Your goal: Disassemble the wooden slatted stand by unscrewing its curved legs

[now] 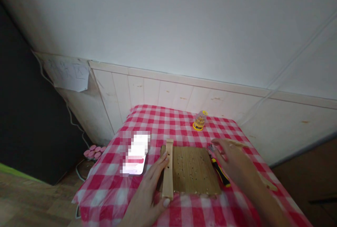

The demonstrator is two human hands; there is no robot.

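My left hand (151, 181) grips a pale wooden strip (168, 176) with dark holes, its fingers along the left edge and the thumb at the near end. The strip lies upright in view across the left part of a brown wooden board (195, 171) dotted with small holes. Just right of the board, my right hand (230, 155) hovers with fingers apart, slightly blurred. Close to its fingertips is a small cluster of dark and silvery bits (211, 147), too small to make out. Below the hand lies a yellow and black screwdriver (221, 173).
A lit phone (138, 153) lies left of the board. At the back stands a clear case with a yellow base (199, 121). More pale wooden pieces (268, 183) lie partly behind my right arm. The checked tablecloth (163, 118) reaches the panelled wall.
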